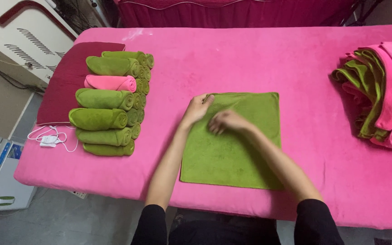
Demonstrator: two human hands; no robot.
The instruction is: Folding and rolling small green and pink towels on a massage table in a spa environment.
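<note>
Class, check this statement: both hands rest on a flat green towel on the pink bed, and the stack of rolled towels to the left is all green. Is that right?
Not quite. The head view shows both hands, left hand and right hand, on the flat green towel on the pink bed, but the stack of rolled towels is not all green: one pink roll lies among the green ones.

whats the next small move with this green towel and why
Probably start rolling the green towel from its far left edge. It lies flat, both hands sit near that end, left hand at the corner and right hand beside it, and rolled towels wait stacked left.
</note>
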